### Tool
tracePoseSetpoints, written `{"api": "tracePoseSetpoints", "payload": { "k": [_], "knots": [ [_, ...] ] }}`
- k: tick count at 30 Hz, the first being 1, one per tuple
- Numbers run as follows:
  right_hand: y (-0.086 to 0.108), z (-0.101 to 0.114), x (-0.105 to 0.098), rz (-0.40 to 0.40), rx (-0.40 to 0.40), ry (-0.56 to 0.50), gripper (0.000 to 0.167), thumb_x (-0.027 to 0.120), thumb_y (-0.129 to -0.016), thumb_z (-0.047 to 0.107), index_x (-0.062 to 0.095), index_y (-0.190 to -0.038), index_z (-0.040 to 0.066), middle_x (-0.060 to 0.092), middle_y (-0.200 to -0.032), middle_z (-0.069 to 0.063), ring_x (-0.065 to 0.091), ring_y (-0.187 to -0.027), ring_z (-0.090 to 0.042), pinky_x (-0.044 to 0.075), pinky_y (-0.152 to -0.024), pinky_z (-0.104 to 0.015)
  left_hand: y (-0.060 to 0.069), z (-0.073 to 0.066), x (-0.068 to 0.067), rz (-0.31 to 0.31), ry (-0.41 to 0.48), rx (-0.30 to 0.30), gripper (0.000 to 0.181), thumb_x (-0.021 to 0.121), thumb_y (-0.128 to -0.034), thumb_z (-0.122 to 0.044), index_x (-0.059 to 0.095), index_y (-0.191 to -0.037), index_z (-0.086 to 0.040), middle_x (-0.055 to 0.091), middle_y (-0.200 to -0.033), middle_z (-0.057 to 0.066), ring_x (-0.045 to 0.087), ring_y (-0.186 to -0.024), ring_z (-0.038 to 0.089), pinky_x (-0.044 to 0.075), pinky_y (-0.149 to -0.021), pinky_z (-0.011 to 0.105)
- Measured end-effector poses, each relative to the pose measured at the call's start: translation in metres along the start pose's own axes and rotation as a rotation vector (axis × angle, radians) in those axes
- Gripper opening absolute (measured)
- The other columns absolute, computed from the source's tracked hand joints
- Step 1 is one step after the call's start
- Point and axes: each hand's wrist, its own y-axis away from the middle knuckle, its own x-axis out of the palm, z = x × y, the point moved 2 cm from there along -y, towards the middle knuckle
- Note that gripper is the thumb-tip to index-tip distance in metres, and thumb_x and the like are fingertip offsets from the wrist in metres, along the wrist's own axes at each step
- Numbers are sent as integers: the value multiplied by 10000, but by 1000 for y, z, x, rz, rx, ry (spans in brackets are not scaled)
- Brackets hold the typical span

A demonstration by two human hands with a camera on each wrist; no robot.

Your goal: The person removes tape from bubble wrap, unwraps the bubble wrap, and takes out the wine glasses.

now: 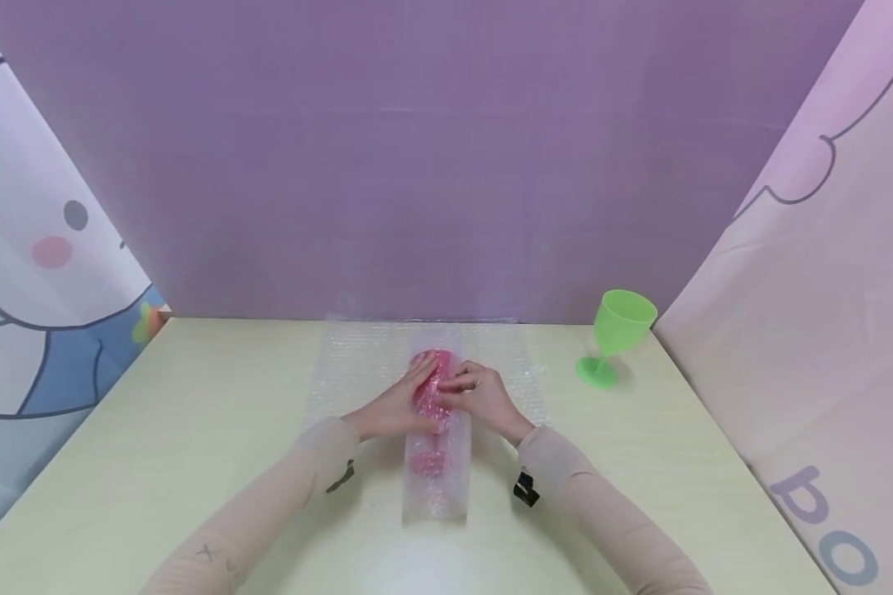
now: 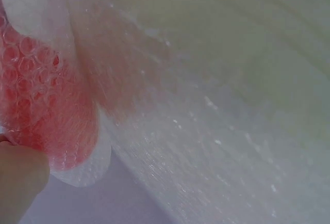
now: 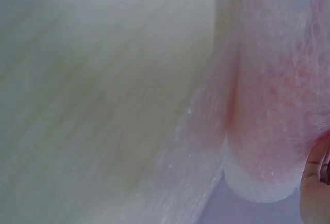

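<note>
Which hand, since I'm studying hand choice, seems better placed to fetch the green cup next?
Probably the right hand: the green cup stands on its side of the table. The left hand is farther off, holding the wrapped pink cup. The right, at the bubble wrap, would need freeing.

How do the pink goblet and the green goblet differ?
The pink goblet is inside bubble wrap; the green goblet is bare. The pink one lies on its side between left hand and right hand; the green one stands upright, untouched. Both have a bowl, stem and foot.
</note>
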Motion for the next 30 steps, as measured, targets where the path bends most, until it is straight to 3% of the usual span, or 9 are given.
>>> {"api": "tracePoseSetpoints", "payload": {
  "k": [5, 12, 19, 30],
  "knots": [
    [3, 17, -6, 15, -16, -14, 213, 729, -737, 28, 697, -936, -42, 613, -957, -176, 533, -950, -279, 490, -835, -335, -2, 1, 0, -6, 8, -4, 1101, 734, -712, -470, -4, -1483, -196, -112, -1543, -66, -98, -1415, 165, 70, -1130, 521],
    [10, 33, -10, 34, -10, -6, 211, 705, -748, -13, 679, -944, -85, 608, -975, -214, 553, -956, -302, 530, -759, -178, -3, 4, 3, -13, 28, 6, 1102, 748, -705, -438, 5, -1483, -198, -110, -1543, -62, -97, -1412, 155, 71, -1125, 526],
    [11, 31, -11, 36, -11, 13, 203, 702, -761, 10, 684, -947, -71, 626, -979, -207, 558, -955, -301, 514, -842, -383, -3, 5, 4, -16, 20, 2, 1088, 748, -710, -425, 17, -1483, -198, -107, -1539, -70, -88, -1413, 149, 79, -1131, 508],
    [10, 21, -10, 21, -56, -50, 183, 693, -761, -18, 679, -927, -95, 616, -948, -216, 544, -953, -279, 506, -782, -160, -3, 1, 4, -26, 18, 31, 1082, 753, -714, -398, 32, -1484, -155, -77, -1551, -10, -70, -1422, 199, 73, -1130, 515]
  ]
}}
